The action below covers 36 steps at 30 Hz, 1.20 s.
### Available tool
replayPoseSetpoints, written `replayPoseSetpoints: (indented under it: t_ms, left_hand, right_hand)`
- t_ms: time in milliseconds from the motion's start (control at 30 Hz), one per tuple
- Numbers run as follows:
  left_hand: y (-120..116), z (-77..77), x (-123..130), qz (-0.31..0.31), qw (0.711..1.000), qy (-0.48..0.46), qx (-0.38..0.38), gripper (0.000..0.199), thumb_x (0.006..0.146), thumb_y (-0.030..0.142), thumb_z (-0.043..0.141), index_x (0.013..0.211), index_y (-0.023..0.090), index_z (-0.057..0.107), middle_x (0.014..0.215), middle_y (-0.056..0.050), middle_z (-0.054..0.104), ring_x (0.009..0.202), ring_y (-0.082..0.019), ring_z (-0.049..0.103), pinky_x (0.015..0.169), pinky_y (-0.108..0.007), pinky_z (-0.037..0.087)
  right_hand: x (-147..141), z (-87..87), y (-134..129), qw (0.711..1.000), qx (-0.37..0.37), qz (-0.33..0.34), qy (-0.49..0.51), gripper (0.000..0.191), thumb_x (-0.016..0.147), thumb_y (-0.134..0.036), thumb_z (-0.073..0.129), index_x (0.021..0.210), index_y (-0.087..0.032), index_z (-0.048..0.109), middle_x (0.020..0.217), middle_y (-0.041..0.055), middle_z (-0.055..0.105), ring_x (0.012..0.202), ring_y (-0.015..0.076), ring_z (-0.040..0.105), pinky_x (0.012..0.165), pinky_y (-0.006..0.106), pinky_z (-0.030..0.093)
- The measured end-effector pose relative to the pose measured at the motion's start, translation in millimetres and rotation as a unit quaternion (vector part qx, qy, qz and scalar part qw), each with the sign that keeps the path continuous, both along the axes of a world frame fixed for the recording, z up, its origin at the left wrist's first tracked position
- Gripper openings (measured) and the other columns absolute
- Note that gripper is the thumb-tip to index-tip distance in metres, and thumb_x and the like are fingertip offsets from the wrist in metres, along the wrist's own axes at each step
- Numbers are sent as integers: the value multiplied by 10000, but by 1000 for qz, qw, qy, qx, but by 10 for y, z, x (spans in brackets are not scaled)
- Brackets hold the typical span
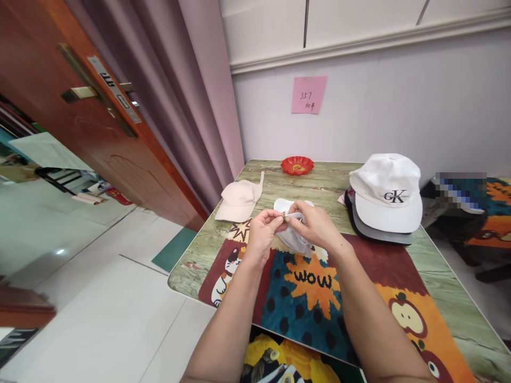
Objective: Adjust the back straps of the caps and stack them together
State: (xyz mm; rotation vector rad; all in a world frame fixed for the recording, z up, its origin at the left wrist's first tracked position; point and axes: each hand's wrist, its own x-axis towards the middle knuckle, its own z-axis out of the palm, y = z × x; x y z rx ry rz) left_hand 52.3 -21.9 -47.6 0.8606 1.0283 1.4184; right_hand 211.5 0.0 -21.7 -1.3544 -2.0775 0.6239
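A white cap point(297, 240) lies on the patterned mat point(275, 287), partly hidden behind my hands. My left hand point(266, 226) pinches the end of its white strap near a small metal-looking buckle. Close against it, my right hand point(313, 221) grips the same strap point(296, 215) between thumb and fingers. The two hands' fingertips nearly meet over the cap. To their left sits a pale cream cap point(238, 199), its strap standing up at the back.
A stack of caps topped by a white one with black letters point(387, 194) stands at the right. A red scalloped dish point(297, 166) is at the table's back. A pink note point(309, 94) hangs on the wall. Left are a wooden door point(131, 143) and a purple curtain point(187, 96).
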Motion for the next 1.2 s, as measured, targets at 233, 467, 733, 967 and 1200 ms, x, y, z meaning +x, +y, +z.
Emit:
replayPoseSetpoints:
  t_ms: [233, 467, 733, 967, 1200]
  left_hand:
    - [-15, 33, -12, 6, 1000, -2, -1, 304, 623, 286, 855, 791, 139, 649, 790, -10, 687, 685, -117, 668, 757, -279, 570]
    - [-25, 11, 37, -17, 1000, -4, 3, 324, 641, 296, 859, 838, 138, 656, 790, -15, 694, 686, -118, 673, 764, -279, 572]
    - [-10, -8, -41, -6, 1000, -2, 0, 291, 637, 288, 855, 803, 141, 666, 809, -11, 695, 690, -121, 676, 755, -279, 576]
    - [-18, 2, 3, -43, 999, -11, -7, 341, 636, 311, 871, 853, 139, 673, 834, -31, 714, 702, -140, 693, 758, -297, 582]
    - [-26, 7, 19, -53, 998, -13, -11, 353, 643, 336, 882, 846, 141, 669, 798, -30, 712, 695, -149, 694, 743, -305, 585]
  right_hand:
    - [128, 21, 30, 998, -9, 22, 60, 153, 902, -317, 509, 824, -216, 593, 737, 11, 675, 636, 159, 540, 616, 265, 318]
    - [24, 14, 11, 998, 18, 27, 53, 157, 877, -302, 565, 786, -204, 649, 740, -1, 697, 645, 142, 531, 630, 267, 323]
    - [192, 126, -27, 995, -58, 44, 65, 231, 864, -396, 598, 821, -196, 704, 733, 17, 714, 593, 138, 534, 569, 258, 336]
    - [193, 96, -9, 993, -52, 63, 79, 231, 872, -367, 564, 792, -190, 688, 675, -6, 661, 558, 116, 468, 554, 249, 317]
    - [253, 44, 26, 990, -75, 74, 95, 235, 880, -392, 567, 829, -193, 681, 679, -11, 650, 589, 123, 500, 570, 250, 339]
